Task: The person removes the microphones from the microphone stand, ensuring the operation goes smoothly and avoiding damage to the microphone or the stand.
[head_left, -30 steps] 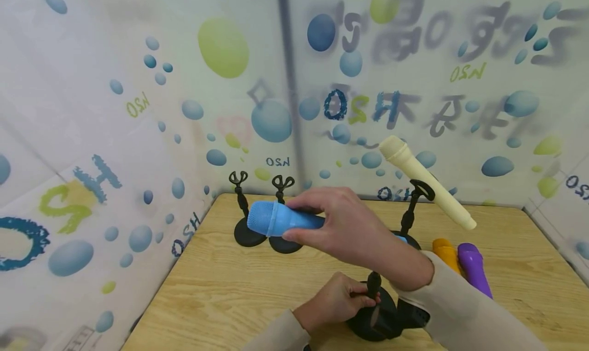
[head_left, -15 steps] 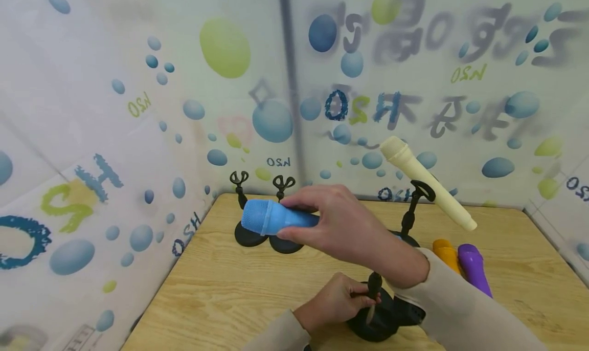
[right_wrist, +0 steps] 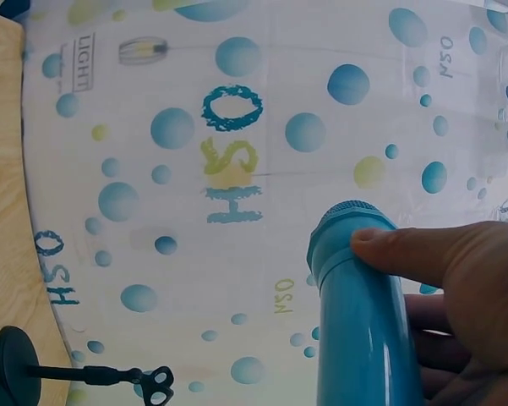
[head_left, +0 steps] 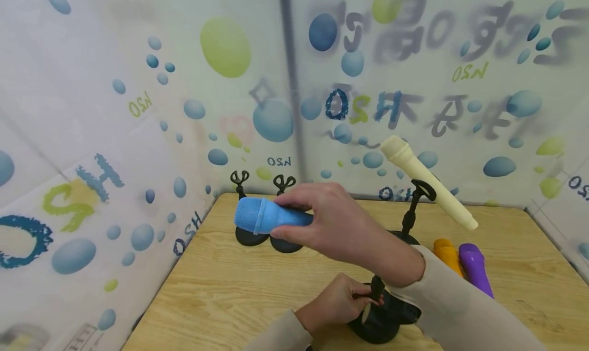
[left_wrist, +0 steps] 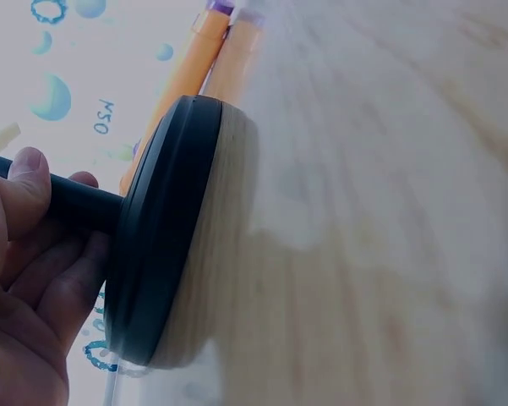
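Observation:
My right hand [head_left: 338, 225] grips a blue microphone [head_left: 250, 215] near its head, holding it up above the table with the mesh end pointing left. In the right wrist view the thumb lies along the collar of the microphone [right_wrist: 363, 313]. Below it, my left hand [head_left: 338, 297] pinches the stem of a black microphone stand [head_left: 375, 328]. The left wrist view shows thumb and fingers around that stem, with the round base [left_wrist: 165, 228] close over the tabletop. The upper part of this stand is hidden behind my right forearm.
Two black stands [head_left: 248, 237] with clip tops stand at the back left. A cream microphone [head_left: 432, 184] rests tilted in another stand [head_left: 408, 220]. Orange [head_left: 446, 254] and purple [head_left: 476, 269] microphones lie at the right. Printed sheeting [head_left: 138, 110] walls the table's far and left sides.
My right hand has moved slightly left and up with the blue microphone. My left hand stays on the stand's stem, which has shifted only slightly.

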{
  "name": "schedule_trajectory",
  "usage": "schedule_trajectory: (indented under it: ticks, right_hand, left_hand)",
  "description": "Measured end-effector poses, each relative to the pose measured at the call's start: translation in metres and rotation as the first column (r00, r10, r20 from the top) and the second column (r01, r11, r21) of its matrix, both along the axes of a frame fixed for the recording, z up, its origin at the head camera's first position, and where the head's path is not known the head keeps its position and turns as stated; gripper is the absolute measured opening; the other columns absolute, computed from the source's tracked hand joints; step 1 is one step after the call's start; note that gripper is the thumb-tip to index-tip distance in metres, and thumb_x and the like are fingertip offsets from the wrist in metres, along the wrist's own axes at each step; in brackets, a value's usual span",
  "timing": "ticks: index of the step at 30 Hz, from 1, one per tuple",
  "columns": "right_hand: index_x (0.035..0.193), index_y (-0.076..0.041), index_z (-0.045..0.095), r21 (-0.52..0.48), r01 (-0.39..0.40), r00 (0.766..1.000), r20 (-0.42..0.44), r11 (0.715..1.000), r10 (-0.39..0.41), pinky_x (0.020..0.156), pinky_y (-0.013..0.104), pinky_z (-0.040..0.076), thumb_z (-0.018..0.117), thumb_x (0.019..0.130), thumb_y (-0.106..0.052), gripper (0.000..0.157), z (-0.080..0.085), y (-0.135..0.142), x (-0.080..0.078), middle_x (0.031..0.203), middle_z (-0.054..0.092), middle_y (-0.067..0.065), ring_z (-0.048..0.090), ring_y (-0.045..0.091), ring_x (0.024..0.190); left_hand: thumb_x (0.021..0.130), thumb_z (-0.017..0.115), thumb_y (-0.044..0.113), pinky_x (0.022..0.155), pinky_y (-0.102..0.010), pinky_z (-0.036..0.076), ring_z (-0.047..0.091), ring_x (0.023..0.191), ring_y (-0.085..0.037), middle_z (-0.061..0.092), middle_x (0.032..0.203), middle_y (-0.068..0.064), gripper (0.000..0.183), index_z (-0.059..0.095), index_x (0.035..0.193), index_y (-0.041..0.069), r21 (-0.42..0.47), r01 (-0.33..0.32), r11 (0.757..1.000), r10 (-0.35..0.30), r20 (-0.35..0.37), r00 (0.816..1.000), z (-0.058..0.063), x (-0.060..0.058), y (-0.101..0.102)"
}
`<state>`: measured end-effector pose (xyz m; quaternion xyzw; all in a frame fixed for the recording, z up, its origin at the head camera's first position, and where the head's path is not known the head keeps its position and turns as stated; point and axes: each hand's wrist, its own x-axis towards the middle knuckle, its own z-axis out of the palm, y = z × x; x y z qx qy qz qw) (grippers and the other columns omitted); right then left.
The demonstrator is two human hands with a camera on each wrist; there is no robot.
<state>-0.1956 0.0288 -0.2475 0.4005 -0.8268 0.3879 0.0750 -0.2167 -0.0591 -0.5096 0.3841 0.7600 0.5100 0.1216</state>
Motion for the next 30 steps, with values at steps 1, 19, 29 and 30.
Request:
schedule_trajectory:
  ticks: [1, 19, 29, 30]
  right_hand:
    - [0.129, -0.006, 0.077, 0.002, 0.0, 1.0, 0.0, 1.0, 0.0, 0.09, 0.033, 0.063, 0.089, 0.092, -0.026, 0.044, 0.0, 0.0, 0.0, 0.123, 0.079, 0.006, 0.074, 0.013, 0.107]
    - [0.128, -0.007, 0.078, -0.004, 0.006, 1.0, -0.005, 1.0, -0.006, 0.089, 0.032, 0.063, 0.088, 0.093, -0.023, 0.039, 0.009, -0.004, 0.004, 0.123, 0.079, 0.003, 0.072, 0.012, 0.103]
    - [0.128, -0.005, 0.077, -0.016, -0.035, 0.997, -0.071, 0.999, 0.034, 0.089, 0.03, 0.063, 0.087, 0.095, -0.024, 0.039, 0.015, -0.005, 0.004, 0.12, 0.079, 0.005, 0.072, 0.011, 0.102]
    - [0.128, -0.005, 0.077, -0.017, -0.037, 0.996, -0.077, 0.999, 0.035, 0.089, 0.03, 0.063, 0.087, 0.095, -0.024, 0.039, 0.016, -0.005, 0.004, 0.12, 0.079, 0.005, 0.072, 0.011, 0.102]
  left_hand:
    - [0.098, 0.068, -0.011, 0.079, -0.006, 0.052, 0.057, 0.087, 0.018, 0.083, 0.107, -0.018, 0.022, 0.082, 0.113, -0.004, -0.005, 0.0, 1.0, 0.0, -0.018, 1.0, 0.0, 0.0, 0.0]
    - [0.095, 0.064, -0.017, 0.074, -0.004, 0.048, 0.054, 0.08, 0.017, 0.082, 0.11, -0.017, 0.033, 0.08, 0.12, -0.003, -0.027, -0.021, 0.999, 0.022, 0.035, 0.999, 0.003, 0.002, 0.001]
    - [0.093, 0.062, -0.02, 0.077, -0.005, 0.05, 0.054, 0.083, 0.016, 0.08, 0.116, -0.012, 0.041, 0.079, 0.125, 0.0, -0.057, -0.051, 0.997, 0.052, 0.024, 0.998, 0.002, 0.003, 0.001]
    - [0.093, 0.062, -0.02, 0.078, -0.005, 0.05, 0.055, 0.084, 0.016, 0.081, 0.116, -0.012, 0.041, 0.078, 0.125, 0.0, -0.058, -0.05, 0.997, 0.052, 0.026, 0.998, 0.002, 0.003, 0.001]
